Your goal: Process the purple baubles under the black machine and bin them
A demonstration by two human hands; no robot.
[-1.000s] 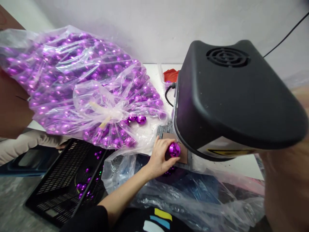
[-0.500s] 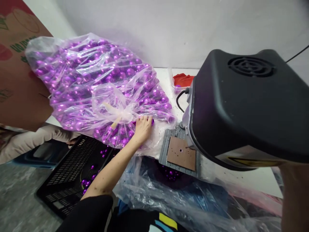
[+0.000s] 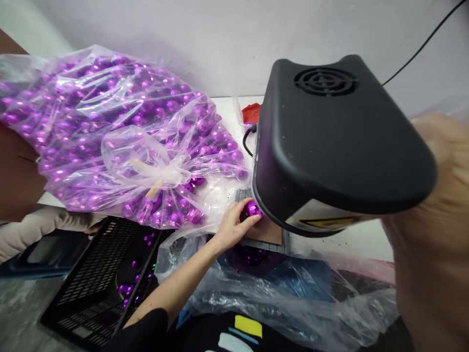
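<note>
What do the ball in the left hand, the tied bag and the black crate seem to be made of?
Ball in the left hand: probably plastic with mirror-like purple coating, given sharp highlights; glass possible.
Tied bag: thin, clear plastic film, judging by its glossy, see-through wrinkles.
Black crate: likely dull plastic, given its regular lattice.

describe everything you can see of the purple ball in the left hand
The purple ball is round and shiny, with bright glints on a surface that looks faceted and metallic-coated. The thumb and fingers of the left hand hold it and hide part of it. It is over the brown plate, close to the lower edge of the black machine in this view. Whether it touches the plate cannot be told.
</note>
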